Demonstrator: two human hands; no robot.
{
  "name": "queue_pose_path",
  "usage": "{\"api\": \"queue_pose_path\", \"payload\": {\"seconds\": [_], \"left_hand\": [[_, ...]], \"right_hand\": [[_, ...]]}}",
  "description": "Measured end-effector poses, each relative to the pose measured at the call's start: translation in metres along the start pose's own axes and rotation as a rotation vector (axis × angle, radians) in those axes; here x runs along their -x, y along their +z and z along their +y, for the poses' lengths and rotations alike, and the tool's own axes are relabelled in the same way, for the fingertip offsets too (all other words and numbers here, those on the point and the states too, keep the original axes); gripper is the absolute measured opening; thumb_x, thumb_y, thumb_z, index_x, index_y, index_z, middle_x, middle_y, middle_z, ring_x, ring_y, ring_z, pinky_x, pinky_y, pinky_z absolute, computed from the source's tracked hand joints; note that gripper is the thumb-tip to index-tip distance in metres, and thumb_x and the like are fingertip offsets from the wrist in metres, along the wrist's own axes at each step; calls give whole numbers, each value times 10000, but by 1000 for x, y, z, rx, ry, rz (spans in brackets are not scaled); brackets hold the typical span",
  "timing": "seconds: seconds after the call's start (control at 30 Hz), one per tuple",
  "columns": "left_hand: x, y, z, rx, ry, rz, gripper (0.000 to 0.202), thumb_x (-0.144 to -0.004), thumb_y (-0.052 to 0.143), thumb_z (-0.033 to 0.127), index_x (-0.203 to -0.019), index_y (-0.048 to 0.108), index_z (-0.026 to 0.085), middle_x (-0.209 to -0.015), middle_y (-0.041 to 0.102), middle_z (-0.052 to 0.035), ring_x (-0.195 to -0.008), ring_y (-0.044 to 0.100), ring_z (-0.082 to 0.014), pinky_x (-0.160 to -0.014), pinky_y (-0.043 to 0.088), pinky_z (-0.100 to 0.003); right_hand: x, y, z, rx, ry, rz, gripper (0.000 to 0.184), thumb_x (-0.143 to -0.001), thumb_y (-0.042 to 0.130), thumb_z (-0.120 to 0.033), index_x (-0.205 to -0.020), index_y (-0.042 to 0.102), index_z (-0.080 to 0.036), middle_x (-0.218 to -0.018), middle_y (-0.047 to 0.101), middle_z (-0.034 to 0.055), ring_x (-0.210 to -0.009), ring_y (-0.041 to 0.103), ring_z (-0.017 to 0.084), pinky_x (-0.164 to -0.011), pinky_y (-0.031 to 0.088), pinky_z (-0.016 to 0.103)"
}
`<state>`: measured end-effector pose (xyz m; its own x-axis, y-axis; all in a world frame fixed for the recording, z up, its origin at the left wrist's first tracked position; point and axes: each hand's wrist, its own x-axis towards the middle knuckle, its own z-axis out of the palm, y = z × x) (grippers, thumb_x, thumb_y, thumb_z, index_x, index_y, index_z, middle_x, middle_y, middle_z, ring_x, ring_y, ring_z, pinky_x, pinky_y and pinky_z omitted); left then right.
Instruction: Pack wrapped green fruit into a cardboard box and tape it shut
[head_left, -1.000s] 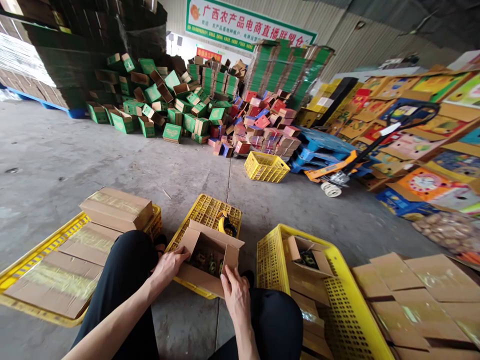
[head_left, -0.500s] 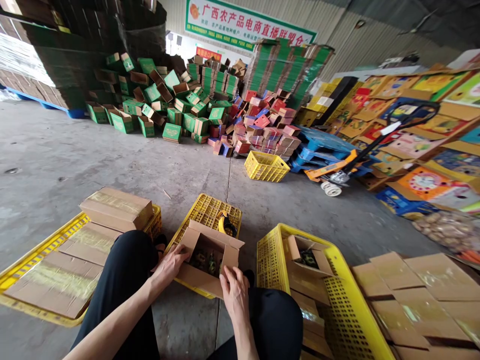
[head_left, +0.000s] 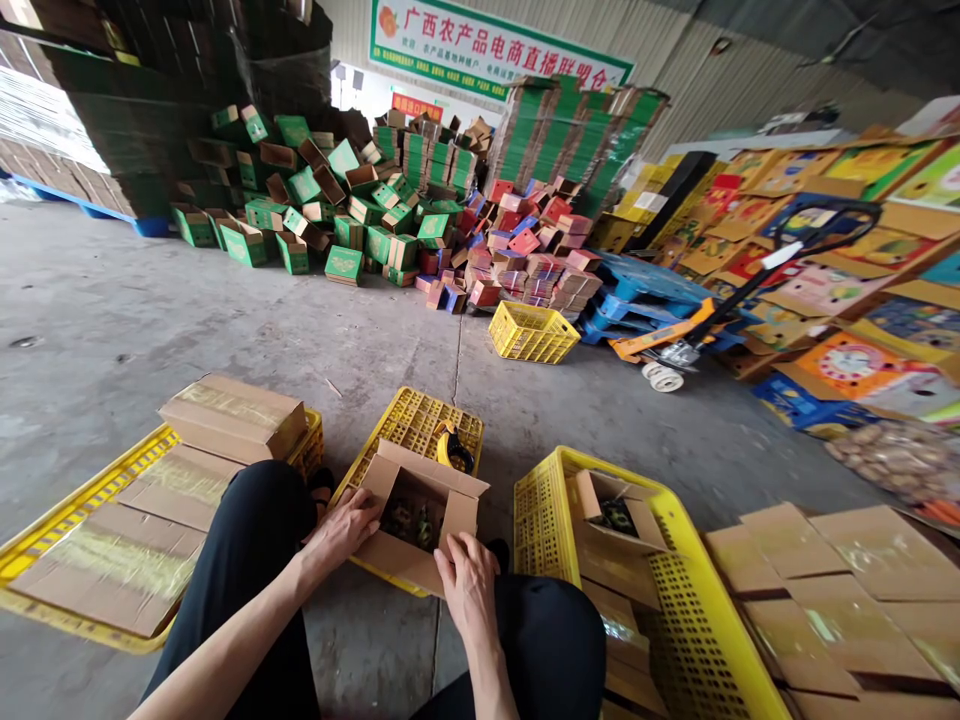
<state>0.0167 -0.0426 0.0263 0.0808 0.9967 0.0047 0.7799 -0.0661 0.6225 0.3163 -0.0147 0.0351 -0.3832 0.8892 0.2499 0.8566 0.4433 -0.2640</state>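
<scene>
My two hands are apart, one at each end of the open box that stands on the near half of the middle crate. The crate looks to be bottom up, and a strip of its near edge shows beneath the cardboard. My left hand rests with bent fingers on the box's left end, and my right hand lies at its near right corner, fingertips against the right end flap. I touch cardboard with both, but whether either hand truly pinches it I cannot tell. The side flaps stand spread outward, and inside sit dark greenish pieces, too dim for me to name. Near the far right corner of the crate, just behind the box, lies a yellow and black tape dispenser, and neither hand is on it. I judge that the step in hand is steadying the box and minding its end flaps while its top is open. From this hold, any move of the flaps calls for light, even pressure from both ends, so that the box doesn't slide toward the crate's near edge. Taped boxes fill the crate to my left, and another open box sits at the far end of the deep crate to my right.
</scene>
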Motion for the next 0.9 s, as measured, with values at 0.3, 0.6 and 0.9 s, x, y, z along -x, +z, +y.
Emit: {"api": "queue_pose_path", "payload": {"seconds": [0.3,0.6,0.9], "left_hand": [[7,6,-11,-39,35,-36,876,-747,823,769,-1442,704,249,-1574,540,-152,-1453,475,-441,-1206,452,-477],[6,6,-11,-37,16,-66,876,-733,835,766,-1421,727,235,-1627,514,-167,-1517,425,-464,-1244,421,-520],[4,-5,-10,74,-32,-127,852,-696,896,705,-1386,757,225,-1665,488,-170,-1572,368,-459,-1305,317,-529]], "right_hand": [[0,-23,1,-56,67,-263,635,-1006,572,-687,-1418,732,-232,-1515,639,137,-1409,594,367,-1183,484,480],[-6,-41,2,-176,149,-414,663,-982,601,-643,-1468,696,-202,-1620,555,122,-1525,485,332,-1274,383,436],[-4,-50,15,-431,151,-399,553,-917,747,-528,-1386,763,-234,-1618,558,128,-1521,488,391,-1217,454,511]]}}
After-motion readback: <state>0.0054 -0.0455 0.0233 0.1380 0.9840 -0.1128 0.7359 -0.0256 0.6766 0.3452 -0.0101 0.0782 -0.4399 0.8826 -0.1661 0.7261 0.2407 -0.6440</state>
